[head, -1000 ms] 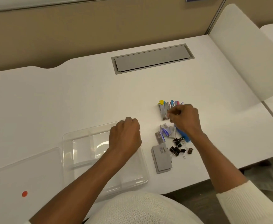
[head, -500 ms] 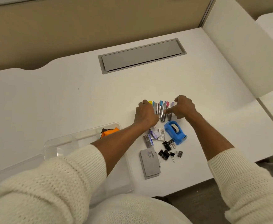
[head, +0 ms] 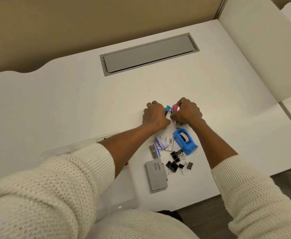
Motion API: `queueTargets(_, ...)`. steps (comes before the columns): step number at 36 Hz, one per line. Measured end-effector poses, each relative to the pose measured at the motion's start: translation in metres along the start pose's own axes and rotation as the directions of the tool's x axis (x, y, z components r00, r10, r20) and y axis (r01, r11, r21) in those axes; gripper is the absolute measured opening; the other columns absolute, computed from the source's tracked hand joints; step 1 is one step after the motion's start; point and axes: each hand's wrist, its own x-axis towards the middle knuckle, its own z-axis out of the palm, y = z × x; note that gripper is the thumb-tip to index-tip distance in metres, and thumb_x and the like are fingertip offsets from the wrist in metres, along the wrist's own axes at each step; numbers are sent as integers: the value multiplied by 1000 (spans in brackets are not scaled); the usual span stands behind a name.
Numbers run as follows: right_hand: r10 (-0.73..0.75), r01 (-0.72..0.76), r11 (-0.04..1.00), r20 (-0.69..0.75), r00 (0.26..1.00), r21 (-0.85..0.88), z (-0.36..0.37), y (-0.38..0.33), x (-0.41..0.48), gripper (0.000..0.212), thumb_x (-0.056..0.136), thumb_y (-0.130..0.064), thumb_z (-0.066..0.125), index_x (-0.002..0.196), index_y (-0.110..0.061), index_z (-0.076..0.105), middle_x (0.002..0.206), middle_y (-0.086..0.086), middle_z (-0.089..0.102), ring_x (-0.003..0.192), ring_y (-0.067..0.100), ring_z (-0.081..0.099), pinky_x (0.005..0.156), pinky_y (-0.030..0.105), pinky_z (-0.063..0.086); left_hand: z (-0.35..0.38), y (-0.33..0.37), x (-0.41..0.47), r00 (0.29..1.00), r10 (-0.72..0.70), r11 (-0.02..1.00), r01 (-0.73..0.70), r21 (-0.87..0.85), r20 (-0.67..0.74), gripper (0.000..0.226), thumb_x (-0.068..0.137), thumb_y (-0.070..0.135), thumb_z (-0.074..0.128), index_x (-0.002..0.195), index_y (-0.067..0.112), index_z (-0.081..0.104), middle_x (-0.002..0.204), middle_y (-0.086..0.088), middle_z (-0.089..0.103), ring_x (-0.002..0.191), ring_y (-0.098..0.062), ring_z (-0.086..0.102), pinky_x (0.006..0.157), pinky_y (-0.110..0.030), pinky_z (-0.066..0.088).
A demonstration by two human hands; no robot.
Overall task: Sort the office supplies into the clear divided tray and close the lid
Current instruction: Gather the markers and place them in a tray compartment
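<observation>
On the white desk both hands close in on a row of colour-capped markers (head: 171,109). My left hand (head: 154,115) grips the left side of the bunch and my right hand (head: 187,112) grips the right side, so only blue and pink caps show between them. Below lie a blue tape dispenser (head: 184,141), small staple boxes (head: 161,144), several black binder clips (head: 175,161) and a grey flat case (head: 156,175). The clear divided tray (head: 124,195) sits at lower left, mostly hidden under my left sleeve.
A grey cable hatch (head: 149,53) is set into the desk farther back. A white partition panel (head: 262,49) stands at the right. The desk's front edge runs just below the grey case.
My left hand left the tray and reached across to the markers. Both hands have drawn together, squeezing the spread row into a bunch. The view has tilted closer.
</observation>
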Motion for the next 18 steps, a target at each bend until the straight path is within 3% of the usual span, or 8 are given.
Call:
queueTargets(7, -14, 13, 999, -19, 1000, -41, 4, 0, 3, 52, 64, -36, 86, 105, -29, 54, 104, 2, 60, 93, 25, 60, 73, 34, 47, 9, -4, -2, 991, 67, 994, -57, 91, -112, 63, 84, 26, 79, 133, 0, 48, 125, -18, 56, 109, -33, 60, 71, -33, 41)
queueTargets(11, -19, 17, 999, -60, 998, -34, 6, -1, 1, 52, 63, -37, 87, 104, -27, 56, 99, 1, 62, 88, 24, 60, 71, 33, 47, 6, -6, 2, 992, 80, 995, -74, 69, -94, 52, 86, 23, 77, 127, 2, 54, 121, -17, 59, 105, -34, 63, 71, -34, 42)
queueTargets(15, 27, -23, 999, -102, 994, 38, 4, -2, -3, 52, 61, -38, 87, 103, -28, 59, 95, -2, 62, 85, 23, 60, 69, 33, 45, -8, -12, 8, 997, 52, 998, -54, -32, -54, 33, 77, 26, 80, 97, 10, 59, 101, -9, 63, 94, -33, 65, 62, -32, 40)
queueTargets(18, 75, -63, 993, -122, 990, 104, -1, -3, -6, 50, 59, -38, 85, 101, -28, 59, 95, -1, 65, 85, 23, 64, 70, 33, 50, -16, -21, 7, 997, 44, 993, -50, -103, -62, 40, 74, 27, 80, 72, 19, 42, 77, 1, 50, 81, -31, 62, 50, -26, 30)
